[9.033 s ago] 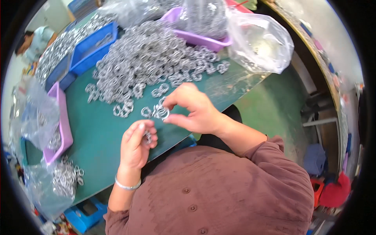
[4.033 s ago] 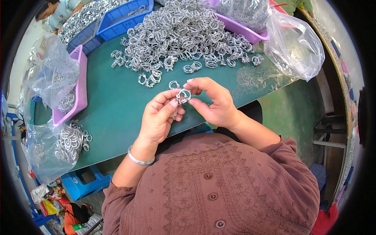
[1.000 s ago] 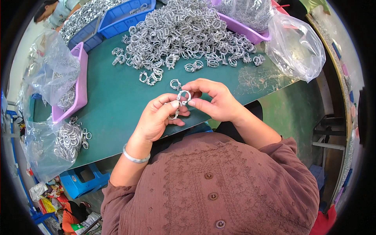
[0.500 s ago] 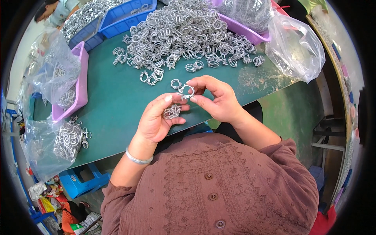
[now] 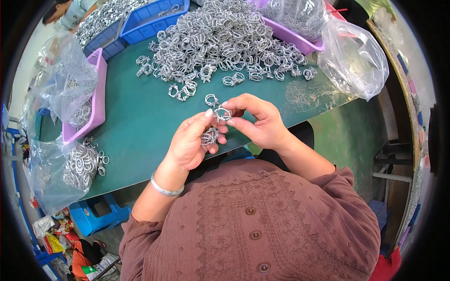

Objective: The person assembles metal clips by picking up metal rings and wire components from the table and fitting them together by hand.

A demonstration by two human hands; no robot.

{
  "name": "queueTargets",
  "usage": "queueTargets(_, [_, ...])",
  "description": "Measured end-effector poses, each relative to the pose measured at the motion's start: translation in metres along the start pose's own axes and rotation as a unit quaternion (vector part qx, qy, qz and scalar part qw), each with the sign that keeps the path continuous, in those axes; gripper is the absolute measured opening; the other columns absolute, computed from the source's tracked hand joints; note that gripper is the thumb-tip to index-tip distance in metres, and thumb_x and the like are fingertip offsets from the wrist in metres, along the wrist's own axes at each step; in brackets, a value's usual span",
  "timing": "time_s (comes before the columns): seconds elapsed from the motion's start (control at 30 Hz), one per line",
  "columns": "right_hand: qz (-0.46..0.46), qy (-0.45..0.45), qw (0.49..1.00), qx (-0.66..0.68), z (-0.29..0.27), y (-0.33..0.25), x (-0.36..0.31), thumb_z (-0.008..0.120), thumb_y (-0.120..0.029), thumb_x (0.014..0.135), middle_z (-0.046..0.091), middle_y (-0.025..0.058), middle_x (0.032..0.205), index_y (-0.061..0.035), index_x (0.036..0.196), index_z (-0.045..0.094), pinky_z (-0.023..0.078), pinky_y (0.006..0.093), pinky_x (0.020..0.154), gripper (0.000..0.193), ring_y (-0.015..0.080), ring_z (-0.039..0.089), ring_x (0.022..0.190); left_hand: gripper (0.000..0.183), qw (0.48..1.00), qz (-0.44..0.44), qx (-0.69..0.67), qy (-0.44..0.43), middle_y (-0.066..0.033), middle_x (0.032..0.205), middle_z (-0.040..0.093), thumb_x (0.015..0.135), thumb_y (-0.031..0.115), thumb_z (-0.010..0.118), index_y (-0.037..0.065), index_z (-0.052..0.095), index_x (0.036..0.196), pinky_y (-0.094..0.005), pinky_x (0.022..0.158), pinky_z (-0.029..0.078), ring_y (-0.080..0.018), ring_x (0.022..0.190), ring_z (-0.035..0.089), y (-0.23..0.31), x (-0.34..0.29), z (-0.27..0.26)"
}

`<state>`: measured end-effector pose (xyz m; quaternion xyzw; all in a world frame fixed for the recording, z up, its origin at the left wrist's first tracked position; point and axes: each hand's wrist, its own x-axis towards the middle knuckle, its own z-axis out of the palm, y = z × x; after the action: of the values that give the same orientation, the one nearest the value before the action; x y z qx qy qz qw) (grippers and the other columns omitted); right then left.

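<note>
Between the fingertips of my right hand (image 5: 259, 121) is a silvery metal ring (image 5: 222, 114) with small lugs on its rim. The thumb and forefinger pinch it from the right. My left hand (image 5: 188, 142) is curled palm up and holds several similar metal rings (image 5: 209, 136) against its fingers. Its thumb tip reaches the left side of the pinched ring. Just beyond my fingers one loose ring (image 5: 211, 99) lies on the green table (image 5: 136, 117). What the inner left fingers touch is partly hidden.
A big heap of metal rings (image 5: 211, 40) covers the table's far middle. Purple trays (image 5: 100, 89) with bagged rings stand left and far right. Blue bins (image 5: 152, 21) are at the far left, near another person (image 5: 70, 14). A blue stool (image 5: 101, 213) stands below the table's left edge.
The pinched ring has tilted and dropped slightly, and my left thumb has come closer to it. My left fingers have closed a little more around the held rings.
</note>
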<state>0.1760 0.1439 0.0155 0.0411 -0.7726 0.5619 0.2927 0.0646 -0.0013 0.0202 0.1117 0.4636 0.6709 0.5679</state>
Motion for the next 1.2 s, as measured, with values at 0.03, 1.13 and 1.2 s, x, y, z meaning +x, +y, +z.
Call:
queueTargets(0.03, [0.0,0.0,1.0,0.0,0.0,0.0,0.0,0.059,0.007,0.076,0.057,0.0062,0.086,0.0001,0.102,0.056,0.048,0.0245,0.067,0.027,0.0125,0.058,0.076,0.033,1.0,0.0,0.0,0.0,-0.0078,0.079,0.059,0.091,0.033,0.044,0.003,0.056,0.096,-0.0204,0.042,0.041,-0.0151,0.062,0.057,0.0,0.0,-0.001])
queueTargets(1.13, [0.042,0.029,0.995,0.088,0.002,0.007,-0.004,0.058,0.006,0.077,0.06,0.0071,0.101,0.0,0.112,0.053,0.047,0.0253,0.075,0.035,0.0127,0.058,0.088,0.022,0.968,0.212,0.128,0.045,-0.0005,0.083,0.058,0.078,0.003,0.064,0.002,0.057,0.098,-0.016,0.051,0.041,-0.0035,0.064,0.05,-0.01,0.001,-0.001])
queueTargets(1.2, [0.036,0.029,0.995,0.092,0.002,0.008,-0.005,0.057,0.008,0.077,0.06,0.0073,0.104,-0.0007,0.114,0.052,0.047,0.0255,0.076,0.038,0.0129,0.058,0.089,0.022,0.951,0.238,0.192,0.045,0.0001,0.084,0.057,0.077,0.001,0.064,0.003,0.058,0.098,-0.0158,0.052,0.041,-0.0033,0.065,0.049,-0.009,0.001,-0.001])
